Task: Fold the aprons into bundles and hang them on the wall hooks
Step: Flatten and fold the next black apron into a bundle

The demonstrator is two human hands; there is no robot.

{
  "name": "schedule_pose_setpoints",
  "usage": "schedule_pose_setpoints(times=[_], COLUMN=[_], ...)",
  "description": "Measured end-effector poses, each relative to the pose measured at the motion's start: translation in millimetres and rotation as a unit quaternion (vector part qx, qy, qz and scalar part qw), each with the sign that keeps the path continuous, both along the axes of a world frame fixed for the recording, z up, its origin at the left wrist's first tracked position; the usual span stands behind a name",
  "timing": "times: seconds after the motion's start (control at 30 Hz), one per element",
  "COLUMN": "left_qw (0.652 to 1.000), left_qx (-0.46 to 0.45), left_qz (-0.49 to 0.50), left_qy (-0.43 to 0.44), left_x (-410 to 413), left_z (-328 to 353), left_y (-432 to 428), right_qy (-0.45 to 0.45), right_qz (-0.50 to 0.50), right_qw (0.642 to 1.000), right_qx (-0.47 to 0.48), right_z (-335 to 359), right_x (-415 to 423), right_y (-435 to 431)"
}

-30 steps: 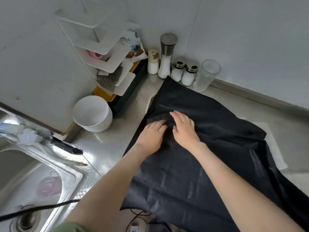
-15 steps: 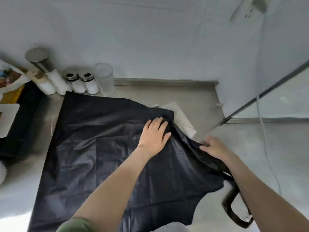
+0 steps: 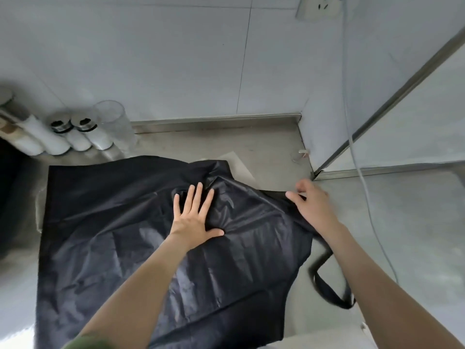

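Note:
A black apron (image 3: pixel 120 222) lies spread flat on the grey counter (image 3: pixel 402 222), wrinkled near its top middle. My left hand (image 3: pixel 195 219) presses flat on the apron's upper middle, fingers straight and spread. At the apron's right edge, my right hand (image 3: pixel 310 202) pinches the fabric between thumb and curled fingers. A black strap loop (image 3: pixel 332 293) trails from that edge across the counter under my right forearm. No wall hooks for hanging are in view.
Seasoning jars (image 3: pixel 83 133) and a clear glass (image 3: pixel 113 124) stand against the back wall at the left. A white sheet (image 3: pixel 239 163) peeks out behind the apron. A small clear hook (image 3: pixel 302 154) sits in the corner; a cable (image 3: pixel 362 172) hangs from a wall socket (image 3: pixel 318 7).
The view swung right, away from the sink and bowls. My right hand left the apron's middle and went to its right edge. My left hand stayed on the fabric and spread its fingers.

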State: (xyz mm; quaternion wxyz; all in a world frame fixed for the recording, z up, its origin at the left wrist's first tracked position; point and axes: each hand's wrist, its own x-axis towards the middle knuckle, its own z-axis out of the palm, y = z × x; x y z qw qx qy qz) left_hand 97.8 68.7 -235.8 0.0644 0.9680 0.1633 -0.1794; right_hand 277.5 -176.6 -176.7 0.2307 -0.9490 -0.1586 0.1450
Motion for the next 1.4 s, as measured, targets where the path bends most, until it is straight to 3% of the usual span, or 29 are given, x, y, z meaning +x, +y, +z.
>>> schedule_pose_setpoints(times=[0.07, 0.17, 0.23, 0.3, 0.47, 0.57, 0.63, 0.7, 0.73, 0.8, 0.87, 0.97, 1.03, 1.17, 1.27, 1.33, 1.4], left_qw=[1.000, 0.997, 0.995, 0.994, 0.992, 0.989, 0.988, 0.986, 0.985, 0.985, 0.992, 0.972, 0.959, 0.980, 0.989, 0.990, 0.993], left_qx=[-0.010, -0.028, -0.037, -0.042, -0.064, -0.082, -0.087, -0.089, -0.089, -0.080, -0.057, -0.006, 0.033, 0.056, 0.062, 0.058, 0.040], left_qz=[0.017, 0.003, -0.017, -0.027, -0.056, -0.077, -0.094, -0.114, -0.119, -0.123, -0.116, -0.051, 0.001, 0.039, 0.070, 0.076, 0.071], left_qy=[0.024, 0.065, 0.089, 0.095, 0.089, 0.096, 0.086, 0.081, 0.085, 0.087, 0.009, -0.229, -0.282, -0.184, -0.118, -0.101, -0.091], left_x=[5.1, 8.7, 8.4, 6.7, 2.9, 0.1, -2.5, -5.4, -6.9, -7.5, -6.9, 0.6, 8.2, 2.7, -13.3, -22.0, -29.8], left_z=[5.2, 6.2, 6.4, 5.9, 7.8, 7.0, 3.9, 2.8, 3.0, 7.7, 12.1, 22.8, 25.9, 20.0, 9.1, 2.0, -5.1], left_y=[1.3, 6.6, 9.0, 10.9, 14.5, 18.8, 21.6, 21.2, 20.6, 20.0, 21.6, 31.7, 47.8, 75.4, 88.0, 93.3, 95.4], right_qy=[0.009, 0.045, 0.022, 0.018, 0.081, 0.174, 0.138, 0.060, 0.030, -0.010, -0.010, 0.029, 0.089, 0.149, 0.180, 0.288, 0.416], right_qz=[0.071, 0.216, 0.247, 0.219, 0.226, 0.142, 0.056, -0.011, -0.027, -0.014, 0.018, 0.075, 0.111, 0.116, 0.042, -0.028, -0.031], right_qw=[0.997, 0.967, 0.957, 0.966, 0.949, 0.968, 0.989, 0.998, 0.999, 0.983, 0.965, 0.989, 0.990, 0.981, 0.980, 0.948, 0.894], right_qx=[-0.021, -0.130, -0.149, -0.133, -0.207, -0.108, -0.025, 0.000, -0.032, -0.185, -0.261, -0.126, -0.017, 0.046, 0.072, 0.134, 0.164], right_z=[2.9, -8.6, -18.9, -20.6, -16.2, 0.3, 14.7, 23.1, 21.4, 14.2, 10.8, 9.9, 8.6, 4.0, 3.0, 3.3, 7.8], right_x=[-1.8, -13.1, -17.6, -18.4, -22.2, -12.8, 4.8, 20.8, 26.3, 29.3, 26.7, 23.5, 17.2, 3.8, 4.6, 9.2, 6.4], right_y=[4.5, 7.7, 4.9, 2.1, 7.6, 12.2, 10.9, 9.0, 8.6, 11.5, 25.3, 71.6, 111.3, 170.3, 191.0, 197.7, 199.3])
